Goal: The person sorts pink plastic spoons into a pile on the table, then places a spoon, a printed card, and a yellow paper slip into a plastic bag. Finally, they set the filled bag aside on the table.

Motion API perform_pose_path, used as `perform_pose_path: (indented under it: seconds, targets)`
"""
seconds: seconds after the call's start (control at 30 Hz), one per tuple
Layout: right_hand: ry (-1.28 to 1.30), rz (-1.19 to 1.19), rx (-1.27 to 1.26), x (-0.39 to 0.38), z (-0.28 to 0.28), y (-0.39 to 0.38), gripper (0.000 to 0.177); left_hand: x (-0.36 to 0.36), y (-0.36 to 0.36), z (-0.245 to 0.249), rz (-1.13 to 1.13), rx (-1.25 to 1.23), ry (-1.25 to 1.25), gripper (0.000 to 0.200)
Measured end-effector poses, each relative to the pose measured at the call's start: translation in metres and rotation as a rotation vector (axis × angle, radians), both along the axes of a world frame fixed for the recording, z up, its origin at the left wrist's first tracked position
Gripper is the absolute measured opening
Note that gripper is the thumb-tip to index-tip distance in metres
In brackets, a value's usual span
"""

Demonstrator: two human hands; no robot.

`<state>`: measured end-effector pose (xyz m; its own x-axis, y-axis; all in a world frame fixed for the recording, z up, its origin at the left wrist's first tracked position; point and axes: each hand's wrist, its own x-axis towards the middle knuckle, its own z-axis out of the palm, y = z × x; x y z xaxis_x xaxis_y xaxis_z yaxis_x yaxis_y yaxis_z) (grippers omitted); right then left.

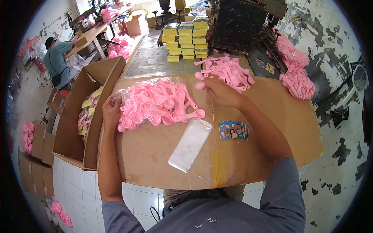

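My left hand [111, 111] is closed on the left edge of a clear plastic bag [123, 94], which lies under and around a heap of pink measuring spoons [155, 103] on the cardboard-covered table. Beyond the middle of the table, my right hand [222, 92] is closed, with the round bowl of a pink spoon [200, 85] sticking out at its fingertips. Just past it lies a second, looser pile of pink spoons [229, 71]. Nearer my body are a stack of clear plastic sleeves [190, 145] and a few fanned blue picture cards [233, 131].
An open cardboard box [116, 73] with cards and pink pieces stands at the left. Yellow-edged card stacks [186, 40] and a black machine box [237, 25] stand at the back. Pink bundles [297, 83] hang at right. Another person [60, 62] sits at far left.
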<state>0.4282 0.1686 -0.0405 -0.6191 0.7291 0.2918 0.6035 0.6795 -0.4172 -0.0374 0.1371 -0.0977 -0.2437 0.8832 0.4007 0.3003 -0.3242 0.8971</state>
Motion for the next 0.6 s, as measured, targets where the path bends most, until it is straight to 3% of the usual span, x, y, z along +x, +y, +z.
perform_pose_path:
  seconds: [0.03, 0.13, 0.23, 0.33, 0.37, 0.4, 0.47, 0.5, 0.53, 0.6]
  targets:
    - [0.170, -0.046, -0.002, -0.010, 0.000, -0.003, 0.027, 0.000, 0.000, 0.001, 0.028, -0.005, 0.035, 0.022]
    - [0.140, -0.158, -0.252, -0.040, 0.010, -0.018, 0.027, 0.002, -0.002, 0.005, 0.077, -0.022, 0.099, 0.024]
    - [0.060, -0.183, -0.287, -0.051, 0.013, -0.018, 0.033, 0.004, -0.004, 0.006, 0.094, -0.024, 0.082, 0.026]
    - [0.173, -0.199, -0.481, -0.033, 0.019, -0.007, 0.033, 0.005, -0.005, 0.007, 0.145, 0.004, 0.115, 0.028]
    - [0.215, -0.183, -0.123, -0.015, 0.001, 0.008, 0.028, 0.006, -0.006, 0.009, 0.161, 0.013, 0.137, 0.029]
    - [0.247, -0.179, -0.303, 0.004, 0.017, 0.008, 0.027, 0.007, -0.007, 0.010, 0.177, 0.021, 0.157, 0.029]
    - [0.037, -0.365, -0.139, 0.039, 0.030, 0.025, 0.023, 0.009, -0.008, 0.012, 0.202, 0.016, 0.192, 0.032]
    - [-0.204, -0.540, 0.213, 0.043, 0.033, 0.032, 0.021, 0.010, -0.008, 0.013, 0.213, 0.015, 0.212, 0.034]
    - [-0.194, -0.550, 0.370, 0.046, 0.030, 0.031, 0.018, 0.008, -0.007, 0.011, 0.214, 0.005, 0.213, 0.035]
    - [-0.169, -0.559, 0.687, 0.042, 0.025, 0.025, 0.038, 0.002, -0.003, 0.005, 0.222, -0.011, 0.217, 0.038]
